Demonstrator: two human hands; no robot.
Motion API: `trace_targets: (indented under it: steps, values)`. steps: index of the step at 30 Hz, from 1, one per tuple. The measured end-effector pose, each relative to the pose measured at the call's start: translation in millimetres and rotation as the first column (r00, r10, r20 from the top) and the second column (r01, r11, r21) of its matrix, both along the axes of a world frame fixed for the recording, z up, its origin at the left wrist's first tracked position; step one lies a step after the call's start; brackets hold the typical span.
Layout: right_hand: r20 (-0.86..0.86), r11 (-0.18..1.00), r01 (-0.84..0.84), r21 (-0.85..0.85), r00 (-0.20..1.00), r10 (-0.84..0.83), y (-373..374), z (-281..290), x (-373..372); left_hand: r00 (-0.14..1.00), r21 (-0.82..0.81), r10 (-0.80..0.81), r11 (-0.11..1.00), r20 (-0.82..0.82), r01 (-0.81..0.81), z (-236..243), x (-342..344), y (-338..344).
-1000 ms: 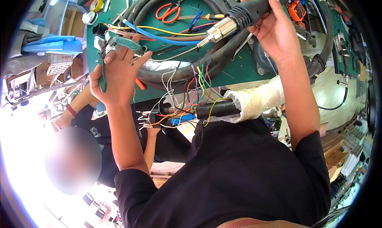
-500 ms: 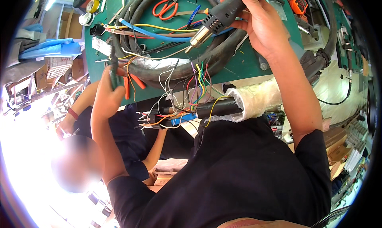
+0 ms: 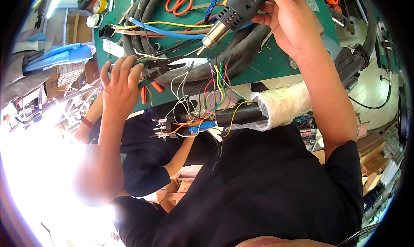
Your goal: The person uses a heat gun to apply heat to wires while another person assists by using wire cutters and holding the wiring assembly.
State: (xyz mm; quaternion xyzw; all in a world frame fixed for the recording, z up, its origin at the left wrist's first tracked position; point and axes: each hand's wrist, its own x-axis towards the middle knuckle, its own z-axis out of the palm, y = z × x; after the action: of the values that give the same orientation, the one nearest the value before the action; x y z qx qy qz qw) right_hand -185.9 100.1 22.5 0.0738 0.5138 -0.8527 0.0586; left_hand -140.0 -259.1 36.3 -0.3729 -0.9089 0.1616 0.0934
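My right hand [image 3: 291, 27] is wrapped round a black heat gun [image 3: 241, 7]. Its metal nozzle [image 3: 214, 35] points down and left over the green table. Dark pliers [image 3: 166, 67] are gripped in my left hand [image 3: 120, 85], their jaws directed right, beside a thick black cable coil [image 3: 248, 53]. Closer to me, thin coloured wires [image 3: 220, 89] fan upward from a black cable [image 3: 241, 116]. That cable emerges from a roll of cloudy wrapping [image 3: 286, 101]. White-tipped wire ends and a black part [image 3: 172, 127] lie at its left end.
Orange-handled scissors [image 3: 179, 3], a blue-handled tool [image 3: 211, 7] and loose blue and yellow wires lie on the green table [image 3: 276, 61]. Orange tool handles [image 3: 148, 91] show below my left hand. A co-worker's arm [image 3: 180, 156] reaches up near the wire ends.
My left hand has turned and moved slightly up and right, swinging the pliers from upright to pointing right. The heat gun has shifted slightly. The co-worker's arm has moved right, nearer the cable.
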Motion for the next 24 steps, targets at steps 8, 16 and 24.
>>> trace_targets:
  steps: [8, 16, 24]
  values:
    - [0.033, 1.000, 0.000, 0.016, 0.999, -0.001, 1.3, 2.3, 0.5, 0.989, 0.055, 0.014, 0.998, -0.144, -0.006, -29.1, 0.3, -1.6]
    - [0.064, 0.999, -0.003, 0.039, 0.998, 0.001, -2.4, 3.4, 1.7, 0.981, 0.095, -0.040, 0.994, -0.191, 0.059, -47.2, -6.2, -1.5]
    - [0.029, 1.000, -0.010, -0.010, 1.000, 0.010, -1.2, -3.5, -0.1, 0.986, 0.143, 0.008, 0.990, -0.166, 0.016, -48.4, -7.0, -2.3]
